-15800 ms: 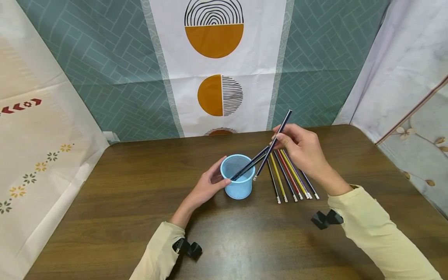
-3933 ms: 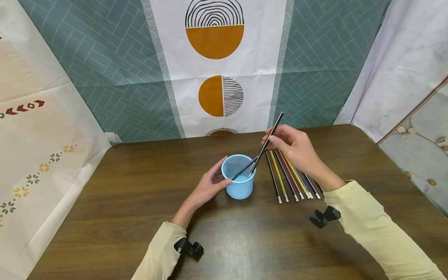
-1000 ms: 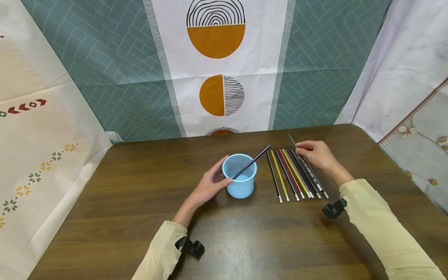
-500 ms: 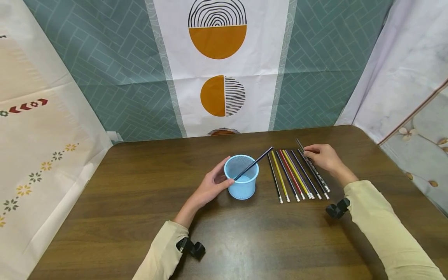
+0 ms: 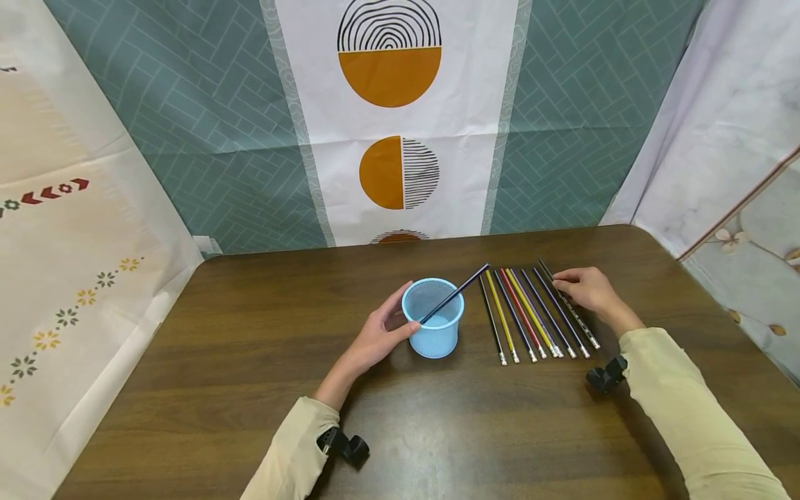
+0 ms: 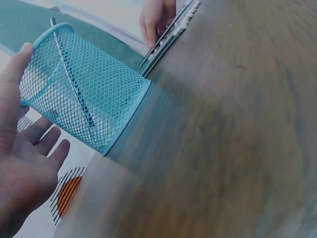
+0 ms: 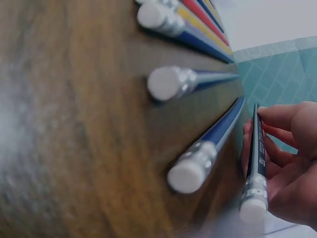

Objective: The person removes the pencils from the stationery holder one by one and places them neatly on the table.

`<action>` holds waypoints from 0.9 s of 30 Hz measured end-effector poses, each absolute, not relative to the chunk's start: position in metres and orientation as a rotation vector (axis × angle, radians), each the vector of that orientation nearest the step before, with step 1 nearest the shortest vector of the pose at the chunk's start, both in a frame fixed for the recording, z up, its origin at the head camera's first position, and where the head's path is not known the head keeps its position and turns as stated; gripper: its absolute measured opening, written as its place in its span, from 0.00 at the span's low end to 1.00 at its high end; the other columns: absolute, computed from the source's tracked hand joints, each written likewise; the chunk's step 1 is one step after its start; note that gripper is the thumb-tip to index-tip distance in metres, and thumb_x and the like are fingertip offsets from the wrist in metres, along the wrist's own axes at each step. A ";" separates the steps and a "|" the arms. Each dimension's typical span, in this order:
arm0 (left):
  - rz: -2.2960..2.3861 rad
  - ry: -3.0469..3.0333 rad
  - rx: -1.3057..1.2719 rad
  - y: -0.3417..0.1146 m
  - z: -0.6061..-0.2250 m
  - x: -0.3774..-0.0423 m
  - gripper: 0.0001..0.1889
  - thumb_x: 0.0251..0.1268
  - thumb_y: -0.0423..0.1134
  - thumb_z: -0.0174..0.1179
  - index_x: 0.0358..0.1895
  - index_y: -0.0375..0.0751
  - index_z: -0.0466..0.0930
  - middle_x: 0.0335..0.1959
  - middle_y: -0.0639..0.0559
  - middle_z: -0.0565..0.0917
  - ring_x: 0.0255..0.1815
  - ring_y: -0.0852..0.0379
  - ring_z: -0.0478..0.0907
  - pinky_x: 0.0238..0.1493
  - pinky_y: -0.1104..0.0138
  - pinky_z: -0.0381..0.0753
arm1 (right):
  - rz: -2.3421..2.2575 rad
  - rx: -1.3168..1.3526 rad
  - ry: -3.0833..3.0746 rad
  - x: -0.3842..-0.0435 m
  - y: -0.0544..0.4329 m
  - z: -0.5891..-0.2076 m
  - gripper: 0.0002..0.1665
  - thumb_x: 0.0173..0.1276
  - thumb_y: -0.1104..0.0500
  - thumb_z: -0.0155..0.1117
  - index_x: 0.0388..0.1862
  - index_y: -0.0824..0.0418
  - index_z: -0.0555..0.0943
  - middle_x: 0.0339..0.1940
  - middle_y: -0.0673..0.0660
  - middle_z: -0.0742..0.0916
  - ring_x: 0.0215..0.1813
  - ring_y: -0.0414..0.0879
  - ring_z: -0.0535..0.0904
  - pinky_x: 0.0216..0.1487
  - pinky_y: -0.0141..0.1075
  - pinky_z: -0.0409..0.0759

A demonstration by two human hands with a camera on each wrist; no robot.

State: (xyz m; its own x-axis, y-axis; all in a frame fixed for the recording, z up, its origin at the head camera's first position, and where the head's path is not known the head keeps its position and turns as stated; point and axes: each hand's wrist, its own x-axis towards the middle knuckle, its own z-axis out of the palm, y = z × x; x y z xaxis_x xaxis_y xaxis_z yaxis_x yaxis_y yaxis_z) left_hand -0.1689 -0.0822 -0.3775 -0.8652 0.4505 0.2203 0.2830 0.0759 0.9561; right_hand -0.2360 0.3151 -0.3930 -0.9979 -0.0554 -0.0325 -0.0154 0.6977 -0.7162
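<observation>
My left hand (image 5: pixel 378 337) holds a light blue mesh pencil cup (image 5: pixel 434 342) at its rim, the thumb over the near side and the fingers round the far side. A single dark pencil (image 5: pixel 461 287) leans inside the cup, its upper end sticking out to the right. At the right end of a row of pencils, my right hand (image 5: pixel 590 289) pinches a black pencil (image 7: pixel 257 158) between thumb and fingers. That pencil lies almost flat at the tabletop; whether its whole length touches the wood I cannot tell. Its white eraser end points toward me.
Several pencils, among them a yellow one (image 5: pixel 502 316) and a red one (image 5: pixel 522 312), lie side by side on the brown wooden table (image 5: pixel 437 430), eraser ends toward me. A patterned cloth (image 5: pixel 400 173) hangs behind the table's far edge. Light cloths hang at both sides.
Over the last second my right hand has moved right and nearer with the black pencil, bringing it beside the row's right end. Earlier, more pencils stood in the cup. My left hand keeps its hold.
</observation>
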 end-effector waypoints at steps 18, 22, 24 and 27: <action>1.949 2.161 0.719 -0.081 -0.379 -0.168 0.35 0.66 0.23 0.56 0.74 0.31 0.52 0.70 0.32 0.63 0.67 0.37 0.64 0.66 0.52 0.65 | -1.220 -0.046 2.832 -0.235 0.319 -0.402 0.21 0.73 0.60 0.57 0.55 0.77 0.77 0.45 0.71 0.82 0.29 0.42 0.77 0.29 0.32 0.79; 1.951 2.161 0.718 -0.081 -0.379 -0.168 0.35 0.65 0.23 0.56 0.74 0.31 0.52 0.70 0.32 0.63 0.67 0.37 0.64 0.66 0.52 0.65 | -1.228 -0.055 2.834 -0.235 0.319 -0.403 0.21 0.73 0.60 0.57 0.54 0.77 0.77 0.46 0.72 0.82 0.30 0.42 0.77 0.30 0.31 0.79; 1.951 2.161 0.720 -0.081 -0.379 -0.168 0.35 0.66 0.23 0.56 0.74 0.31 0.53 0.70 0.33 0.63 0.67 0.37 0.64 0.66 0.52 0.65 | -1.242 -0.055 2.835 -0.234 0.319 -0.404 0.20 0.72 0.61 0.57 0.54 0.77 0.77 0.47 0.72 0.82 0.31 0.41 0.78 0.31 0.31 0.80; 1.950 2.160 0.722 -0.080 -0.379 -0.168 0.35 0.66 0.23 0.56 0.74 0.31 0.52 0.70 0.33 0.63 0.68 0.38 0.65 0.65 0.53 0.65 | -1.260 -0.049 2.835 -0.235 0.319 -0.404 0.20 0.72 0.62 0.57 0.53 0.78 0.77 0.46 0.72 0.82 0.31 0.41 0.78 0.31 0.30 0.80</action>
State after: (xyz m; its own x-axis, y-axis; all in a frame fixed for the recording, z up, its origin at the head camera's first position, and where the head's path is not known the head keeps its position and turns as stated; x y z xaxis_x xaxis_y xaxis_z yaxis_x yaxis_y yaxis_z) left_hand -0.1685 -0.0803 -0.3794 -0.8744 0.4380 0.2089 0.2525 0.0432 0.9666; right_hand -0.2347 0.3185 -0.4044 -0.9988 -0.0444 -0.0226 -0.0130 0.6699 -0.7424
